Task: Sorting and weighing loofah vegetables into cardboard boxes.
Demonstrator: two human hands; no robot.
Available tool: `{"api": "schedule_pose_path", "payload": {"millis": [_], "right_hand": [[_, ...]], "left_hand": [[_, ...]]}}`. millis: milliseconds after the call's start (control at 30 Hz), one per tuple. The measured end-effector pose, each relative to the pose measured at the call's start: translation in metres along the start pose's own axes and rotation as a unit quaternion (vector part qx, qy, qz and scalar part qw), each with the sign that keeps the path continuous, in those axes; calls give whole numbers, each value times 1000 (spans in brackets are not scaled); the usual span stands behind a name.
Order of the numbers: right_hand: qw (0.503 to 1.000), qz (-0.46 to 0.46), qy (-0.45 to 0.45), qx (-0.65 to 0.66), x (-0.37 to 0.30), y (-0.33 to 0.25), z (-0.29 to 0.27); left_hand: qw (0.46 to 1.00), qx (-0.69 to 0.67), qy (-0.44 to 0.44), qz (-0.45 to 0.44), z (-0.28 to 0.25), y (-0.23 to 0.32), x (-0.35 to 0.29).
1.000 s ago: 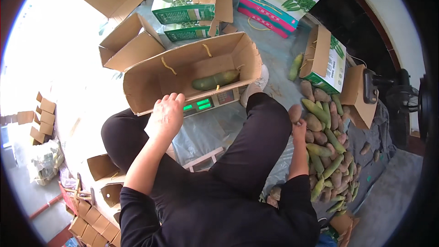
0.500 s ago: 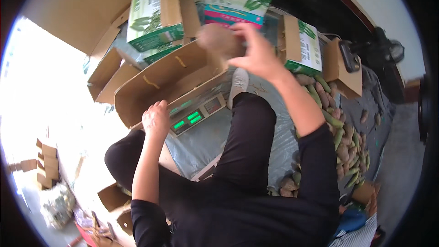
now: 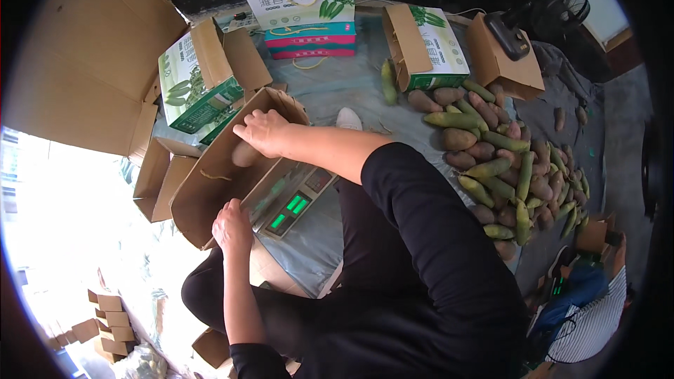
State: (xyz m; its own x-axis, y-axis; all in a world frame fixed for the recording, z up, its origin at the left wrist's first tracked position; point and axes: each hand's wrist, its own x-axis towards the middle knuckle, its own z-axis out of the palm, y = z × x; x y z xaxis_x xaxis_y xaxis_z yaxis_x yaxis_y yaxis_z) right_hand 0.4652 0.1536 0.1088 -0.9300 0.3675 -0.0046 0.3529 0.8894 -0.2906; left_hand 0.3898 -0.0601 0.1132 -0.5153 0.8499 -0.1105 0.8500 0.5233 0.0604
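Carton (image 3: 199,198), lengthwise toward upper right, opening upward

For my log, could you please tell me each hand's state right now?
Left hand: on the rim of the box, grip unclear.
Right hand: at a brown root, grip unclear.

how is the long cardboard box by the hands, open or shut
Open: the top of the box is uncovered, and a brown tuber shows inside, below the right hand.
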Motion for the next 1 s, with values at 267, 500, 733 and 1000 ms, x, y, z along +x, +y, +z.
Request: {"api": "schedule_pose_path", "payload": {"millis": [267, 500, 733, 1000], "right_hand": [[919, 50, 253, 299, -29, 92, -34], [884, 397, 187, 163, -144, 321, 127], [840, 479, 67, 245, -218, 406, 230], [752, 573, 198, 258, -197, 460, 300]], "left_hand": [[1000, -12, 6, 1, 5, -18, 0], [999, 4, 32, -6, 3, -17, -2], [1000, -18, -4, 15, -2, -14, 4], [999, -13, -30, 24, 3, -17, 7]]}}
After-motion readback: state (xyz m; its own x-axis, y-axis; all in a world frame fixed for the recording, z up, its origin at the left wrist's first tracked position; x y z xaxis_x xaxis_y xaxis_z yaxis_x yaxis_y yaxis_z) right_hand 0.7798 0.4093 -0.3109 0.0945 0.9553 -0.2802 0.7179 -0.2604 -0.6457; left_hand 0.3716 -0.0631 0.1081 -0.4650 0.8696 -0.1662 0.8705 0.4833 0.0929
